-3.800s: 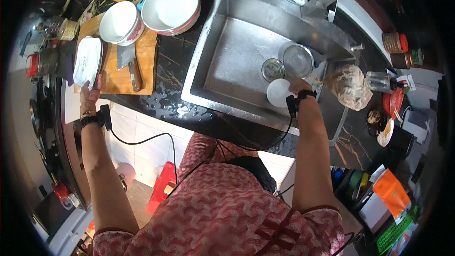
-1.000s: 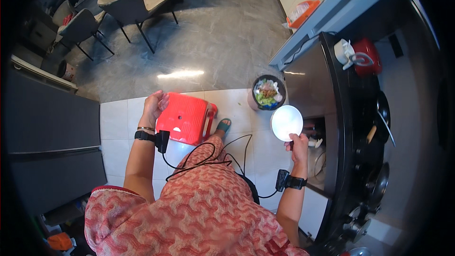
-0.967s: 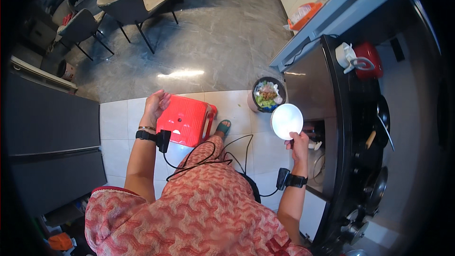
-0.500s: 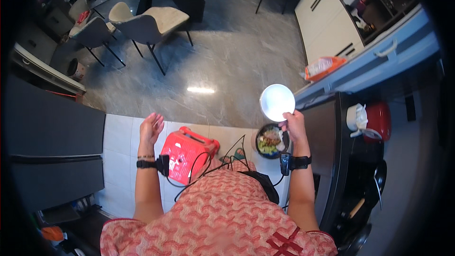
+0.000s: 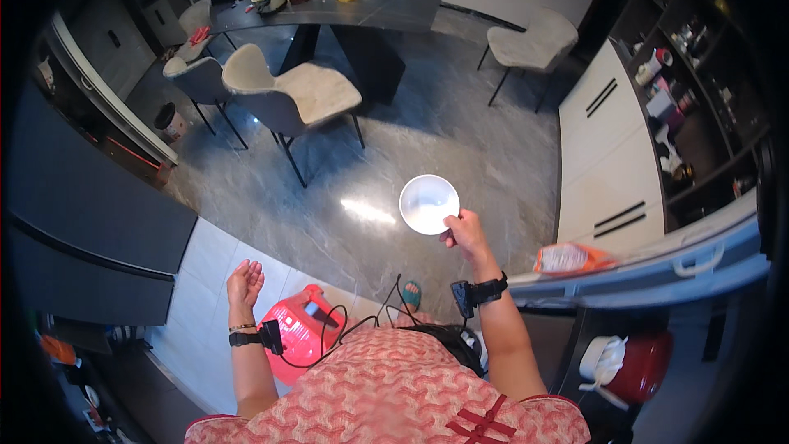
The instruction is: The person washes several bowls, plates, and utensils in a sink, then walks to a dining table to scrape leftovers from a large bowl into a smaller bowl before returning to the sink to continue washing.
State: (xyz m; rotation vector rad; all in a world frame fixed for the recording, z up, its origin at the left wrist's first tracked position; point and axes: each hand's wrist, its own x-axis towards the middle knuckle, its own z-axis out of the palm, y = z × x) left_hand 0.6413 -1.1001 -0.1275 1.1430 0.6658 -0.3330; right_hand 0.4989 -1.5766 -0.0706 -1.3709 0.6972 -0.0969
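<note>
A white round bowl [image 5: 428, 204] is in my right hand [image 5: 465, 234], which grips its near rim with the thumb over the edge. The bowl is tilted so that its white inside shows. Beneath it lies the grey marble-like floor. My left hand [image 5: 245, 284] is held up at the left with the fingers loosely stretched, and nothing is in it. Below and beside that hand stands a red plastic stool [image 5: 289, 333]. Black wristbands with cables sit on both wrists.
Ahead is a dark dining table [image 5: 403, 12] with jars and bowls, with pale chairs [image 5: 320, 94] around it. A white cabinet [image 5: 612, 148] stands at the right. An orange-white bag [image 5: 571, 258] lies near the sliding door. Cables [image 5: 349, 321] hang before me.
The view has swung toward the dining table. My right hand has carried the bowl forward and left, away from the dark container of food scraps, which is out of sight now.
</note>
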